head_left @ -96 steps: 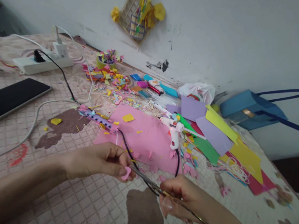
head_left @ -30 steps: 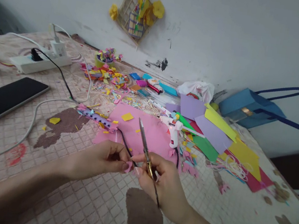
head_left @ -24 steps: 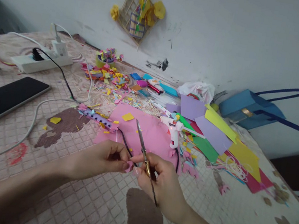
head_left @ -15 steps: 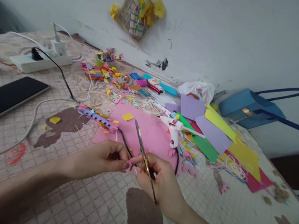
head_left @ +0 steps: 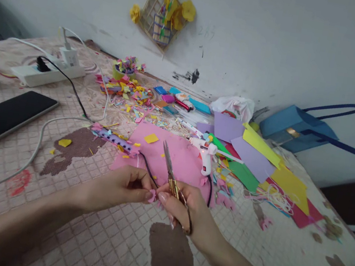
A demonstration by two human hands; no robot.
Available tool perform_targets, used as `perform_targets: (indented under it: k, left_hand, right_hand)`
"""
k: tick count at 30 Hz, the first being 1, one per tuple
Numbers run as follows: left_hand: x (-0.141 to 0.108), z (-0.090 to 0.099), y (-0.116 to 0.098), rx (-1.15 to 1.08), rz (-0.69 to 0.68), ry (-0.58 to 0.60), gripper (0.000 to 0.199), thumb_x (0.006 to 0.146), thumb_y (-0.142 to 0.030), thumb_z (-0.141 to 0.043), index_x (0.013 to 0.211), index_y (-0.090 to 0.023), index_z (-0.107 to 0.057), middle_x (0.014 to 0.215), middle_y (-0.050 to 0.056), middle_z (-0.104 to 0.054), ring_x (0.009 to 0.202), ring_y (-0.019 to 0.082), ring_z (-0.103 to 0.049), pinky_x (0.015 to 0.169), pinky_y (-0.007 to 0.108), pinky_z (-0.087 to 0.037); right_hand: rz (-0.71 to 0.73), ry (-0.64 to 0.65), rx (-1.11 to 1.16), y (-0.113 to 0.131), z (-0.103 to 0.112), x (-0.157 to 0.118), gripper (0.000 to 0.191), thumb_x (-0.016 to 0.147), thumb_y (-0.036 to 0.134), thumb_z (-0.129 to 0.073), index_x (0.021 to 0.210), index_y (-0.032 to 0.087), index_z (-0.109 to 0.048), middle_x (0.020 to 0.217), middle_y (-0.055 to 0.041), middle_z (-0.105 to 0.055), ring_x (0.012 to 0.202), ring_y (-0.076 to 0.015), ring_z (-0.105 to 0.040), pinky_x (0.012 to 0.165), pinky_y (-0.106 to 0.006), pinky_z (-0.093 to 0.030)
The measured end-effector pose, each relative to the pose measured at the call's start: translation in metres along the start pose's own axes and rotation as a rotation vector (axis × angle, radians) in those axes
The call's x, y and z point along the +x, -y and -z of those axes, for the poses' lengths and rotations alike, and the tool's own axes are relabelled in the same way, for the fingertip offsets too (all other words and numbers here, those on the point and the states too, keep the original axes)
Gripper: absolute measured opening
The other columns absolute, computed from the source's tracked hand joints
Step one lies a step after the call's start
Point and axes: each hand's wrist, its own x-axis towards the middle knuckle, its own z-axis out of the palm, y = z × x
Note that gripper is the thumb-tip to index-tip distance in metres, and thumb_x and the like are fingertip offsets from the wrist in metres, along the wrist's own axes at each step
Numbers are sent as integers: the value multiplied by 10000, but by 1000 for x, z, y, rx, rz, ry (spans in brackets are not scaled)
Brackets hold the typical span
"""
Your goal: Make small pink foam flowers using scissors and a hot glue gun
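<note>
Between thumb and fingers my left hand (head_left: 128,187) pinches a small pink foam piece (head_left: 152,195). My right hand (head_left: 188,206) is closed around gold-handled scissors (head_left: 173,181), whose blades point up and away from me. The tips of its thumb and forefinger meet the pink piece from the right. Beyond both hands lies a pink foam sheet (head_left: 174,150) with a yellow scrap (head_left: 151,138) on it. A purple strip with dark dots and pink ends (head_left: 114,139) rests at the sheet's left edge.
A white glue gun (head_left: 206,158) lies on the sheet's right side, its cord trailing toward me. Coloured foam sheets (head_left: 254,158) pile up at right. A phone (head_left: 8,117) and a power strip (head_left: 48,74) are at left. Scraps (head_left: 127,89) cover the back.
The scissors have turned in my right hand, so their handle loops now show more. Right-hand fingers have shifted on the pink piece. My left hand stays nearly still.
</note>
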Motion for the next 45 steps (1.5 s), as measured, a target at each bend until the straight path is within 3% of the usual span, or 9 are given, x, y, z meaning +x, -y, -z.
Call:
perform_targets:
  k: [5,10,16,22,25,31,34,45]
  left_hand:
    - [2,0,0,-27,-3,14,166,821,-290,-579,737,-149,-562,890,32,-628,821,162,-558,719,281,-410]
    - [1,0,-2,-88,24,14,164,807,-275,-601,715,-145,-561,810,12,-615,748,134,-549,684,259,-411]
    - [-1,1,-3,-158,77,26,147,789,-259,-630,720,-138,-585,731,-9,-619,700,118,-554,673,248,-416]
    - [0,1,-5,-246,64,73,110,797,-195,-622,714,-140,-576,750,-9,-644,724,114,-574,685,249,-425]
    - [-1,2,-6,-314,43,143,113,802,-163,-615,703,-142,-563,769,4,-651,765,126,-583,706,265,-427]
    - [-1,1,-3,-429,26,200,109,798,-121,-614,698,-141,-576,745,-1,-642,796,142,-601,738,289,-425]
    - [-1,0,-1,-449,53,197,104,793,-127,-624,698,-137,-582,767,7,-659,804,147,-610,737,289,-433]
    - [-1,0,-2,-460,95,204,102,766,-160,-660,690,-122,-604,770,22,-683,754,134,-612,717,285,-446]
  right_hand:
    - [77,-30,-53,-4,2,-4,270,793,408,-580,799,138,-580,547,64,-386,473,-70,-350,437,-184,-267]
    - [81,41,-109,-6,13,-11,314,813,443,-549,797,130,-560,573,58,-372,492,-75,-326,445,-189,-265]
    - [105,125,-484,-13,36,-23,255,826,373,-532,745,133,-555,566,52,-378,506,-82,-311,443,-203,-200]
    - [171,103,-782,-17,50,-30,330,793,319,-585,576,164,-391,516,73,-314,496,-71,-271,456,-213,-163]
    - [130,204,-680,-16,55,-31,412,818,450,-540,572,168,-367,528,71,-284,499,-73,-238,442,-207,-162]
    - [-13,451,-351,-13,57,-31,608,759,725,-368,651,141,-498,505,62,-340,414,-56,-295,369,-171,-223]
    - [-95,465,-269,-16,59,-31,638,737,743,-369,684,130,-538,454,75,-339,346,-44,-301,327,-154,-253]
    - [-98,483,-223,-24,63,-27,624,710,730,-437,669,120,-561,468,66,-398,333,-28,-322,306,-130,-273]
